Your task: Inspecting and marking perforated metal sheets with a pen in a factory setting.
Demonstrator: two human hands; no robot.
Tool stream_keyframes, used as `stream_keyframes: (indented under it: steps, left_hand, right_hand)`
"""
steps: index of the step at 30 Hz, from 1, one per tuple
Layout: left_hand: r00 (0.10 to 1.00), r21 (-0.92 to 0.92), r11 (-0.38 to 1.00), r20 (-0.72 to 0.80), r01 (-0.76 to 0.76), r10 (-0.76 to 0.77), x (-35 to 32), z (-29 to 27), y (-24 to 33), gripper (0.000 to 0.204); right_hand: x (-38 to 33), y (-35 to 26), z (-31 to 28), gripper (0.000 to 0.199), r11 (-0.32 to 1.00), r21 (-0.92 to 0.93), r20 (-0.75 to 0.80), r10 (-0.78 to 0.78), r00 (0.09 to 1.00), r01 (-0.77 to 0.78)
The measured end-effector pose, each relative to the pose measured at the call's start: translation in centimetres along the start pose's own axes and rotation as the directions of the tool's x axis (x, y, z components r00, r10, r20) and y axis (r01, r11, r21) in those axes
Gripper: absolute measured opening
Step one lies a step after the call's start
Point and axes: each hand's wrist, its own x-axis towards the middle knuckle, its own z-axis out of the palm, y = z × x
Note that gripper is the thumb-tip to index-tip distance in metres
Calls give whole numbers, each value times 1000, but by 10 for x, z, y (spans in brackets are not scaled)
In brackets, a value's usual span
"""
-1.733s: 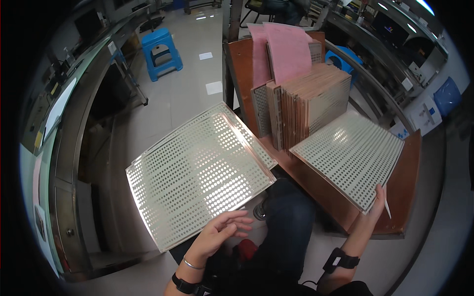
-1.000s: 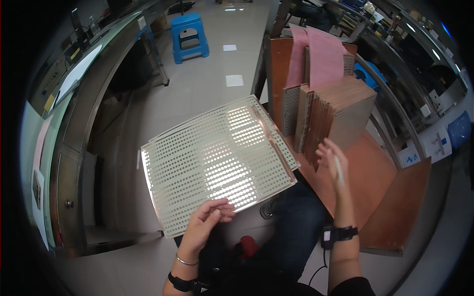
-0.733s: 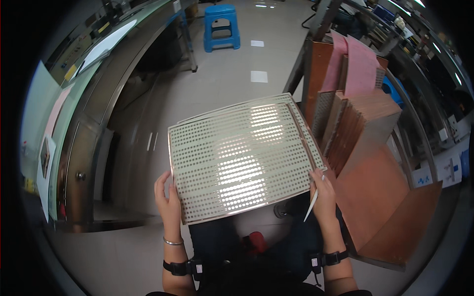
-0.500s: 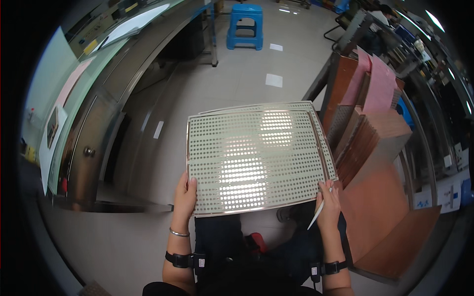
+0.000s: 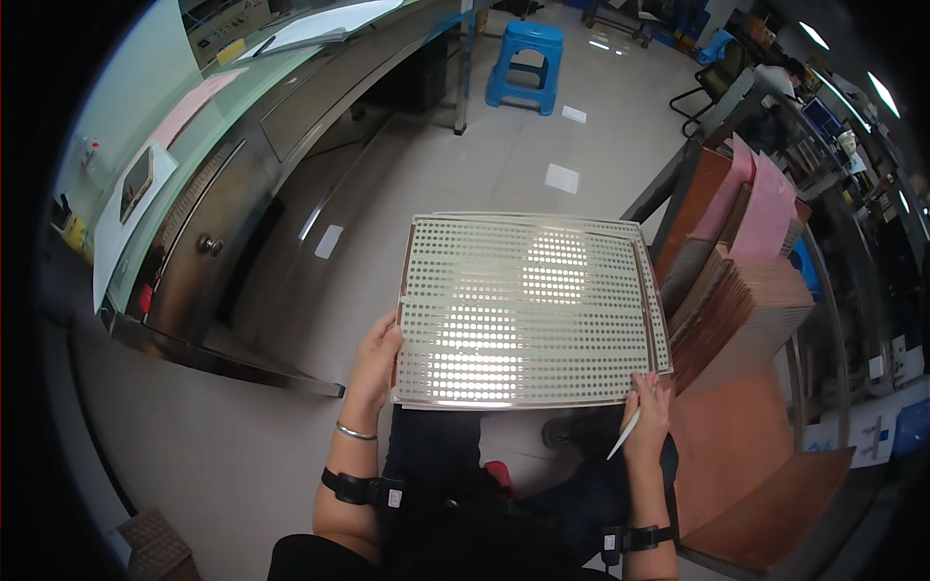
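Note:
I hold a pale green circuit board panel (image 5: 591, 329), covered in rows of small round dots, above my lap. A second edge peeks out along its top, so more than one panel may be stacked. My left hand (image 5: 376, 356) is closed on the panel's left edge, its fingertips hidden beneath. At the lower right corner, my right hand (image 5: 646, 418) grips the panel with thumb and fingers. A slim white pen-like stick (image 5: 624, 436) is also held in that hand, pointing down to the left. Bright light reflects off the panel's middle.
To my right stands a rack with an orange-brown board (image 5: 731, 455), a stack of upright panels (image 5: 741, 305) and pink sheets (image 5: 765, 208). A glass-topped metal desk (image 5: 291, 126) is on the left, papers on top. Ahead, a blue stool (image 5: 525, 68) stands on the floor.
My view has turned, so the desk, stool and rack sit differently in the picture. The panel appears more level and slightly further right. Both hands keep their hold.

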Motion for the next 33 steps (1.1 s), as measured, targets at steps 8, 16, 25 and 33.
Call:
stream_keyframes:
  steps: [8, 16, 25, 33]
  left_hand:
    - [1000, 133, 991, 3, 18, -18, 6, -21, -8, 32]
    - [984, -16, 998, 164, -62, 64, -27, -1, 56, 39]
    - [942, -384, 911, 227, -149, 249, -31, 9, 65, 42]
    - [913, -446, 893, 383, 51, 139, -25, 15, 71, 45]
  right_hand:
    - [-5, -10, -15, 29, 987, 149, 67, 47, 997, -57]
    - [-19, 7, -12, 25, 913, 368, 8, 186, 983, -176]
    - [-3, 36, -24, 43, 700, 697, 42, 177, 983, -155]
    - [-5, 52, -60, 43, -336, 876, 451, 309, 838, -347]
